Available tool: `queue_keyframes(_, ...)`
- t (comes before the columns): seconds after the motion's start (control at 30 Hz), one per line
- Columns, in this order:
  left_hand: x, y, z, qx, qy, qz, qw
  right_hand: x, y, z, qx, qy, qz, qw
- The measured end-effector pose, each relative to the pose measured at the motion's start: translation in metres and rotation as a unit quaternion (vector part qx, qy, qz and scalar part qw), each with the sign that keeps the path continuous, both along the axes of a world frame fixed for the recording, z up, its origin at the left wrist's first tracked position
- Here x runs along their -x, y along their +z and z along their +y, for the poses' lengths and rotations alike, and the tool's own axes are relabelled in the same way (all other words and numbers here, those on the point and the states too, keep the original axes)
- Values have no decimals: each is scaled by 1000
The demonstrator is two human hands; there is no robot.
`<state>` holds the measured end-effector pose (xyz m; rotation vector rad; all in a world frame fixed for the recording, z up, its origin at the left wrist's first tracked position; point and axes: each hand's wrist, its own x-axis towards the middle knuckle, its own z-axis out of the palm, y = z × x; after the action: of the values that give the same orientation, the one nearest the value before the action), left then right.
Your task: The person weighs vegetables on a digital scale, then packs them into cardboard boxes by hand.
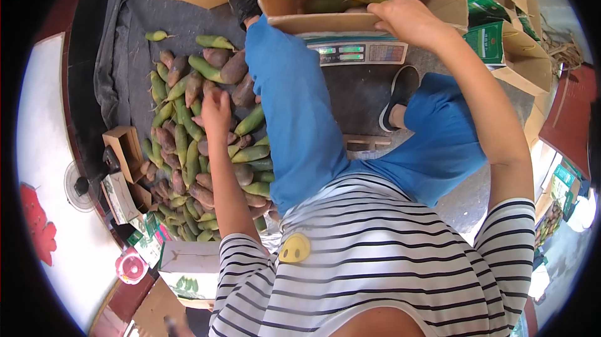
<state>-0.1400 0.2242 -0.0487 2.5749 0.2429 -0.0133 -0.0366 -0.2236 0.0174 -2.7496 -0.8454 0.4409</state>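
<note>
While L hand (216, 113) hangs half-curled over veg pile (181, 143), grip unclear, R hand (410, 20) grips box rim (319, 22).

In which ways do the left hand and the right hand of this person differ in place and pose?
The left hand is down at the pile of vegetables, while the right hand holds the near edge of the cardboard box. The left hand's fingers are bent inward; the right hand's reach across the edge. Both hands are bare.
</note>
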Motion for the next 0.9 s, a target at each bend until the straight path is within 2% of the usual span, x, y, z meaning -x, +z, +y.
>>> queue_keyframes(0.07, 48, -34, 39, -185, -3, 136, 973, 0, -1, 0, -7, 2, -18, 1000)
queue_keyframes(0.13, 93, -59, 55, -201, 66, 195, 958, 0, 3, 2, 8, -9, 2, 1000)
queue_keyframes(0.23, 154, -109, 81, -115, 182, 199, 956, -1, -1, -2, -13, -4, -12, 1000)
queue_keyframes(0.33, 183, -113, 75, -98, 345, 187, 915, 0, 2, 0, -2, -11, -7, 1000)
queue_keyframes(0.37, 188, -112, 74, -129, 363, 248, 889, -1, 2, 0, -3, -13, -8, 1000)
queue_keyframes(0.47, 196, -105, 68, -239, 280, 315, 875, -1, 0, 1, -17, -12, -17, 1000)
queue_keyframes(0.5, 202, -108, 75, -259, 210, 298, 894, -1, -1, 0, -27, -9, -27, 999)
queue_keyframes(0.6, 210, -121, 78, -347, 40, 310, 884, -2, -1, 1, -30, -7, -36, 999)
queue_keyframes(0.73, 202, -123, 70, -358, 41, 345, 867, -4, -4, -2, -23, 4, -39, 999)
queue_keyframes(0.83, 210, -132, 74, -319, 267, 290, 862, -3, 2, 0, -19, -7, -14, 1000)
queue_keyframes(0.9, 213, -137, 74, -268, 429, 305, 807, -4, 0, -3, -16, -7, -15, 1000)
